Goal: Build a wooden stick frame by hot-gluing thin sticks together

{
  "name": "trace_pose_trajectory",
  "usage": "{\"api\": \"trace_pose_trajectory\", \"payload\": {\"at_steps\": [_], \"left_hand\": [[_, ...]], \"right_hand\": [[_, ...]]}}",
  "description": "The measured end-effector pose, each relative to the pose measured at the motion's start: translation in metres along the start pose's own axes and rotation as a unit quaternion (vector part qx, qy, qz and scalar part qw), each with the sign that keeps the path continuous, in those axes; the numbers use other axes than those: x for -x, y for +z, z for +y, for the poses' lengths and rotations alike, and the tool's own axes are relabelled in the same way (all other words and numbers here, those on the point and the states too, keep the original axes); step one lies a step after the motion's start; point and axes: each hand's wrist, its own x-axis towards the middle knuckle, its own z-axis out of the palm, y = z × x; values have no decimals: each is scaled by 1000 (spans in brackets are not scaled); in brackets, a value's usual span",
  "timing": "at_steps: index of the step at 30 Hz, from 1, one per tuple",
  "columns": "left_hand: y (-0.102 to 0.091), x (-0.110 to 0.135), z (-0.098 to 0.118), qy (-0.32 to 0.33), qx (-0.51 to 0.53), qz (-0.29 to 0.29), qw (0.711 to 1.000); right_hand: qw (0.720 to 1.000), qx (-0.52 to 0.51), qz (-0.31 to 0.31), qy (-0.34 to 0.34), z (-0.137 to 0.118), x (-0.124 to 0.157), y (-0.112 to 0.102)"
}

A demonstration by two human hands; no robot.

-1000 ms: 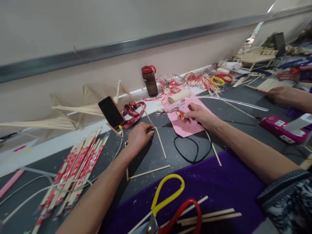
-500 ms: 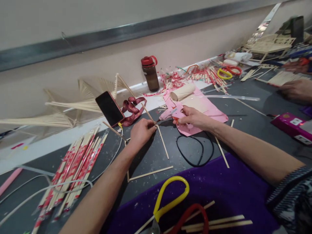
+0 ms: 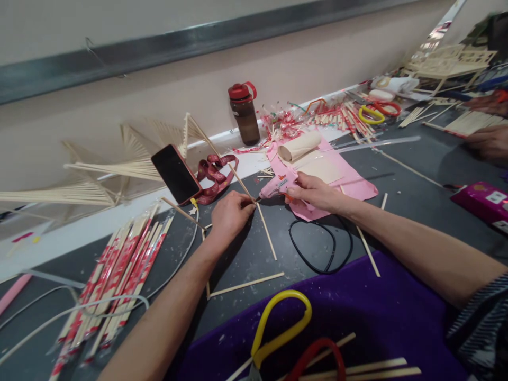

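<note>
Left to right: your left hand [image 3: 232, 214], back upward and fingers drawn in narrow, pinches the near end of a wooden stick [image 3: 243, 182] slanting toward eleven o'clock. At that hand's two o'clock, the glue gun [image 3: 279, 184] has closed in over the past second; its nozzle now sits at the pinched end, apparently bringing both hands to one joint. Your right hand [image 3: 313, 191] wraps the gun, forearm entering from four o'clock.

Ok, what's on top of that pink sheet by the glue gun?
I can see a tan roll and a flat pale piece on the pink sheet. The right hand and pink glue gun cover part of it; anything beneath them can't be seen.
</note>
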Motion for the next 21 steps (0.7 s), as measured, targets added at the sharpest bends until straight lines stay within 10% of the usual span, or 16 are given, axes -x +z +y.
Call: {"api": "trace_pose_trajectory", "payload": {"at_steps": [21], "left_hand": [[-4,0,3,13,-10,-11,1000]], "right_hand": [[975,216,45,-11,-5,-2,0]]}}
